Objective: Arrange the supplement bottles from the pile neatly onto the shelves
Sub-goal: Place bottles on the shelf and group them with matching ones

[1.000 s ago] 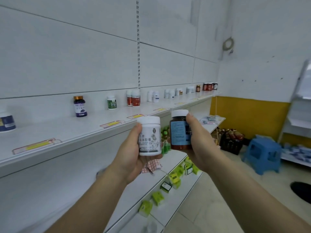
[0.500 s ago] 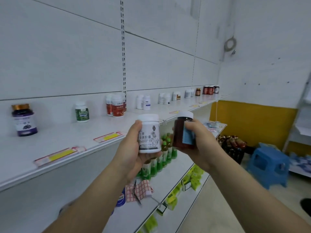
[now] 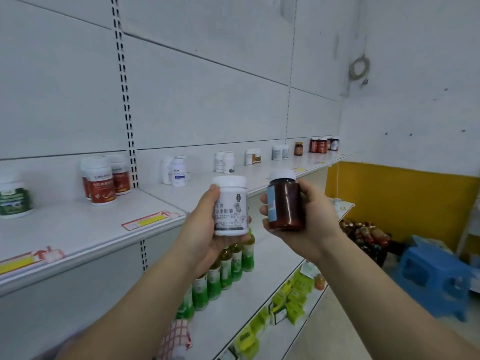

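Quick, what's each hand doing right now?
Left hand: closed around the white bottle, holding it upright.
Right hand: closed around the brown bottle, holding it upright.

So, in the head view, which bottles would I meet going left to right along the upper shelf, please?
Green-labelled bottle, red-labelled bottles, blue-labelled white bottles, white pair, orange-labelled pair, grey-labelled pair, amber bottle, dark red bottles.
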A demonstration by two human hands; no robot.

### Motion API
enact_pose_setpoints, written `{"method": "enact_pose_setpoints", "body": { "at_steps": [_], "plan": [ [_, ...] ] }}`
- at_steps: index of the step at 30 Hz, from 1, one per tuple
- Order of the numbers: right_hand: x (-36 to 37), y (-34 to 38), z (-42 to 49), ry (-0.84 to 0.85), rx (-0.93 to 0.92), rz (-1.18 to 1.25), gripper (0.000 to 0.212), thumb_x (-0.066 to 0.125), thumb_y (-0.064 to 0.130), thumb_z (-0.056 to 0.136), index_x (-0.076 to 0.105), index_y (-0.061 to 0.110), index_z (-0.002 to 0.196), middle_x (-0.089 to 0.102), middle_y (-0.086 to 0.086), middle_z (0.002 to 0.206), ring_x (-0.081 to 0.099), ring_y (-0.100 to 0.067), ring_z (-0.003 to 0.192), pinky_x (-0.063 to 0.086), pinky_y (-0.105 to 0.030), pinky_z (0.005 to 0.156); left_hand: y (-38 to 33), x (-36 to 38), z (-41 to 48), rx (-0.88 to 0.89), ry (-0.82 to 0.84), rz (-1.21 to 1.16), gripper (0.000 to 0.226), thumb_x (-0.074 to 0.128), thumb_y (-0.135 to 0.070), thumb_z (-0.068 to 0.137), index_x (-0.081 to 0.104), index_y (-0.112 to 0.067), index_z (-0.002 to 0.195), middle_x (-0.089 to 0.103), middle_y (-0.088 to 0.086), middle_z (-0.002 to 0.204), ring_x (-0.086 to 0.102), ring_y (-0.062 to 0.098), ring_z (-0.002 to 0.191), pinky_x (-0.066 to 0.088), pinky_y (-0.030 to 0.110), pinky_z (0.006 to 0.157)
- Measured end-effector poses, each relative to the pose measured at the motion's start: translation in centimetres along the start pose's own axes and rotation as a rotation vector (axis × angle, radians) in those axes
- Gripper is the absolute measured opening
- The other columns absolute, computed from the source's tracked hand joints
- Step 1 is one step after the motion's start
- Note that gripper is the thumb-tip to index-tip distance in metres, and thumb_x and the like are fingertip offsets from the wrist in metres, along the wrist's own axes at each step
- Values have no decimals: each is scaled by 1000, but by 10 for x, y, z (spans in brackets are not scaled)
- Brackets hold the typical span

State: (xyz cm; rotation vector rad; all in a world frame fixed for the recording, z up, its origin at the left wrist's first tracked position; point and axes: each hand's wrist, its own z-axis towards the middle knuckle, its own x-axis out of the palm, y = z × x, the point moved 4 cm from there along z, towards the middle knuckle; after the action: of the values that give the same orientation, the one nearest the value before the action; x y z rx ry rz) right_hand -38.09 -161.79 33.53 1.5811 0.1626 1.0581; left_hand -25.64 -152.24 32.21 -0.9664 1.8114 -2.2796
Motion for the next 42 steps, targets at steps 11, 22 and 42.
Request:
{"method": "enact_pose_setpoints", "body": {
  "at_steps": [11, 22, 42],
  "plan": [
    [-112, 67, 79, 73, -10, -128, 41, 54, 33, 87, 57, 8, 119, 65, -16, 105, 64, -26, 91, 54, -35, 66, 54, 98, 93, 1, -78, 22, 44, 36, -47, 96, 61, -11, 103, 71, 12, 84, 67, 23, 72, 56, 36, 60],
    [-121, 69, 182, 204, -18, -117, 46, 76, 34, 67, 56, 12, 103, 60, -9, 84, 62, -21, 68, 52, -31, 59, 55, 87, 192, 72, -78, -39, 56, 24, -58, 95, 63, -19, 106, 68, 15, 91, 66, 26, 73, 54, 38, 61],
    [-104, 28, 331, 581, 116, -132, 22, 40, 20, 96, 55, 8, 106, 68, -8, 82, 65, -19, 66, 51, -31, 52, 59, 62, 249, 266, -420, 161, 29, 37, -4, 92, 53, -16, 114, 66, 11, 97, 65, 24, 79, 55, 42, 67]
  ]
}}
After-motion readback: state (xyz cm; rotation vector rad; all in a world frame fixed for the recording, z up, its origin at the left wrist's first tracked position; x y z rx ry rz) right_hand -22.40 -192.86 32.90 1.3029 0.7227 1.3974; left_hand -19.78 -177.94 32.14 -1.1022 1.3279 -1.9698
